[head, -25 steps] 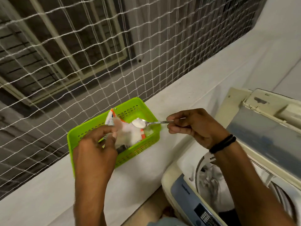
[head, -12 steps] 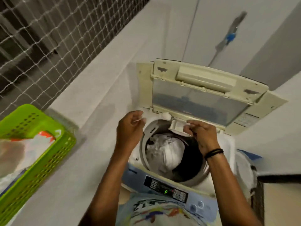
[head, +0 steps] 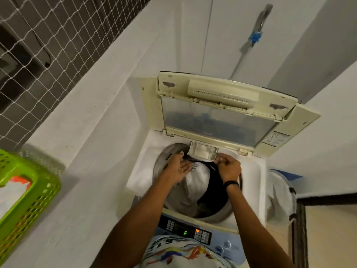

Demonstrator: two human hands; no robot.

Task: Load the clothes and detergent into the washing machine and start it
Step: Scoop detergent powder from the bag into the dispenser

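Note:
The top-loading washing machine (head: 146, 171) stands with its lid (head: 222, 120) raised. White clothes (head: 193, 188) and a black garment (head: 214, 192) fill the drum. A small detergent drawer (head: 202, 151) sticks out over the drum's back rim. My right hand (head: 229, 169), with a black wristband, is pinched on the drawer's right front corner. Just left of the drawer, my left hand (head: 179, 167) is held palm up with fingers apart over the clothes. I see no spoon. The control panel (head: 185, 232) shows a green "F". The detergent packet (head: 11, 192) lies in a green basket (head: 38, 200).
The basket sits on a white ledge (head: 92, 132) left of the machine, under white netting (head: 38, 45). A tap with a blue fitting (head: 255, 37) is on the wall behind. A white mesh laundry bin (head: 280, 200) stands right of the machine.
My view swung from the basket to the machine. My right hand left the packet with a spoonful of powder and both hands moved to the drawer; my left hand has dropped lower and opened.

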